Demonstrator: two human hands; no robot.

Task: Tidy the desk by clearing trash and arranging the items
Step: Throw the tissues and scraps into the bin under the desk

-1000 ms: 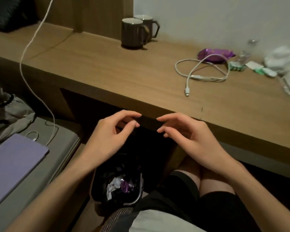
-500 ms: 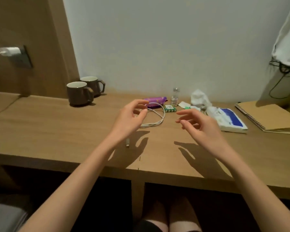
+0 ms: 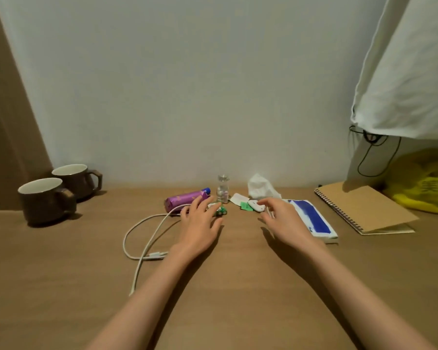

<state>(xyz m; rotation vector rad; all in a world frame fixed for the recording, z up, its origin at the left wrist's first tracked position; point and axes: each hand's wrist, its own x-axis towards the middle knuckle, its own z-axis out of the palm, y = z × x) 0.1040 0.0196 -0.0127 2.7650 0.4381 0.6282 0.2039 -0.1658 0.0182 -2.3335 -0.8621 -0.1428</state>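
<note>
Both hands have advanced from mid-desk to the clutter along the wooden desk's [image 3: 61, 286] rear edge, the left hand [image 3: 200, 227] spread empty over the small green-and-white packet [image 3: 219, 209], the right hand [image 3: 283, 221] empty beside the small white oval object [image 3: 255, 205], so trash collection appears imminent.

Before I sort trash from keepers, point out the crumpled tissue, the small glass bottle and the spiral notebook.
crumpled tissue [image 3: 260, 188]: head view, middle of the white wad.
small glass bottle [image 3: 222, 191]: head view, its clear body.
spiral notebook [image 3: 364, 207]: head view, centre of the brown cover.

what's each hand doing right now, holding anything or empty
Left hand: open, fingers spread, reaching over the small green pack, nothing held.
Right hand: open, fingertips near the small white item, nothing held.
</note>
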